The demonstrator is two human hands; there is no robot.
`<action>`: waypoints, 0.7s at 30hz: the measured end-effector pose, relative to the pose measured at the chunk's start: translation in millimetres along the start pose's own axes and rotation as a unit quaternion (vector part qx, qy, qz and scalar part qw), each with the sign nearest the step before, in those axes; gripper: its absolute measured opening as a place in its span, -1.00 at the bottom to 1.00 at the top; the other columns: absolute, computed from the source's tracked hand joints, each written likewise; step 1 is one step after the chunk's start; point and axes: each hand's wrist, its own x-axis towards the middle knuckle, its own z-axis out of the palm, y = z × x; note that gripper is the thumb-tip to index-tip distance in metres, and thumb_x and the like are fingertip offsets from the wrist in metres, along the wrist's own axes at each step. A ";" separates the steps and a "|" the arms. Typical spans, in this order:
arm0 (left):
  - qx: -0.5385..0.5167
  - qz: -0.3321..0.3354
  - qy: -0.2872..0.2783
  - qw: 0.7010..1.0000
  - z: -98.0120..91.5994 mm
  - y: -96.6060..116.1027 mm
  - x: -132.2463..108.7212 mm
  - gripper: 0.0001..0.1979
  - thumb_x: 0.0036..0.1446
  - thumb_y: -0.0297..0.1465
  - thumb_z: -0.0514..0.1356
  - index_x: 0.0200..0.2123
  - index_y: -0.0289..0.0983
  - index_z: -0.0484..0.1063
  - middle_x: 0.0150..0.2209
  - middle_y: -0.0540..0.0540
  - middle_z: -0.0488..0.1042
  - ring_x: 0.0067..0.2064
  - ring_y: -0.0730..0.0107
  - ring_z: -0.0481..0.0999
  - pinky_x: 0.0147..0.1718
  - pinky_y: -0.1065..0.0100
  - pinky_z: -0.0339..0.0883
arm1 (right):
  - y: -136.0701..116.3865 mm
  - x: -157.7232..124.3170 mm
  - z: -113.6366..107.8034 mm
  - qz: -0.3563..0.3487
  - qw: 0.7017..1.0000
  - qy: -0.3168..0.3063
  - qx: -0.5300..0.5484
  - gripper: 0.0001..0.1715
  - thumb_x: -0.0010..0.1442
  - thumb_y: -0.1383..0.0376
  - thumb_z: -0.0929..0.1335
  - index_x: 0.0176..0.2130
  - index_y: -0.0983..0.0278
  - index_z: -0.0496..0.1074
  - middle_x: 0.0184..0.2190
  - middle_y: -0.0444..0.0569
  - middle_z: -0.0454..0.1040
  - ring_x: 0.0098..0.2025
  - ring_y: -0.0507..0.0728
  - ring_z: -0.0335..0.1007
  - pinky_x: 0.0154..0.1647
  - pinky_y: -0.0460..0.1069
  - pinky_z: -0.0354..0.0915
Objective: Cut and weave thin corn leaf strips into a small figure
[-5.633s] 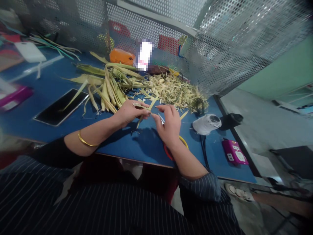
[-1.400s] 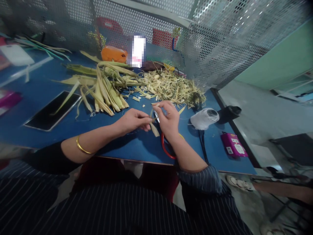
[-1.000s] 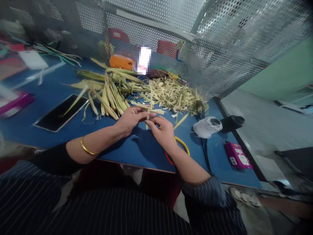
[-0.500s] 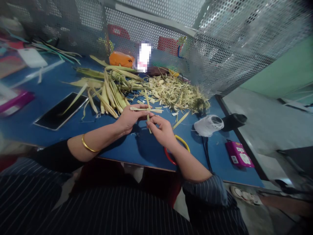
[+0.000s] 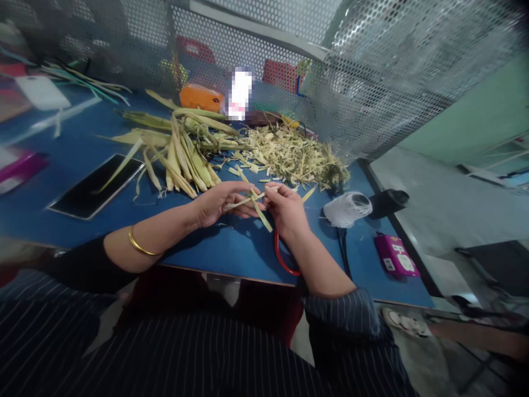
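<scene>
Crossed strips of corn husk (image 5: 263, 219) are between my two hands, over the front part of the blue table. My left hand (image 5: 219, 203) holds the crossing from the left, its fingers behind and under the strips. At the right, my right hand (image 5: 288, 210) pinches the end of one strip between thumb and forefinger. A bundle of corn husks (image 5: 182, 165) lies just beyond my left hand. Behind my right hand spreads a pile of shredded husk (image 5: 293, 151). A red curved handle (image 5: 281, 259) shows partly from under my right forearm.
A dark flat tablet-like device (image 5: 93, 187) lies on the left, with a husk strip over it. To the right are a white spool of thread (image 5: 346, 210), a black spool (image 5: 389, 203) and a purple packet (image 5: 395, 255). Perforated metal panels (image 5: 248, 41) and an orange packet (image 5: 201, 98) stand behind.
My right hand has moved from the lower strip's end to the strip pointing right. The crossed strips have turned, their lower end now slanting right. The view has shifted slightly.
</scene>
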 end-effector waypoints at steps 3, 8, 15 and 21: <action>0.045 -0.017 0.007 0.999 -1.7 -0.8 0.9 -0.51 -0.04 -0.14 0.35 -0.10 -0.33 0.52 -0.24 -0.26 0.62 -0.31 0.23 0.62 -0.41 0.38 0.40 | -3.4 -3.7 3.8 -0.083 0.994 -0.006 -0.073 -0.80 -0.09 0.27 0.51 -0.39 0.24 0.48 -0.57 -0.24 0.38 -0.54 -0.06 0.26 -0.45 -0.10 0.26; 0.146 0.004 0.029 0.989 -2.1 -7.0 3.9 -0.60 -0.04 -0.18 0.37 -0.22 -0.36 0.56 -0.33 -0.20 0.61 -0.55 0.50 0.49 -0.62 0.49 0.21 | -5.0 -5.7 6.6 -0.125 0.982 -0.016 -0.142 -0.89 -0.05 0.30 0.47 -0.45 0.23 0.46 -0.61 -0.24 0.38 -0.54 -0.04 0.26 -0.43 -0.07 0.26; 0.198 0.037 0.026 0.979 1.9 -9.6 2.9 -0.73 -0.06 -0.24 0.36 -0.40 -0.36 0.59 -0.51 -0.16 0.56 -0.54 0.46 0.46 -0.60 0.47 0.21 | -1.0 -5.6 4.8 -0.149 0.978 0.018 -0.145 -0.88 -0.06 0.31 0.46 -0.50 0.24 0.43 -0.64 -0.22 0.37 -0.56 -0.02 0.25 -0.46 -0.06 0.22; 0.226 0.059 0.036 0.972 8.0 -6.9 0.2 -0.76 -0.02 -0.27 0.32 -0.54 -0.34 0.58 -0.59 -0.16 0.52 -0.57 0.44 0.44 -0.60 0.44 0.23 | 0.4 -5.5 4.7 -0.158 0.972 0.046 -0.167 -0.86 -0.04 0.26 0.45 -0.48 0.22 0.41 -0.64 -0.22 0.35 -0.55 0.00 0.25 -0.45 -0.05 0.21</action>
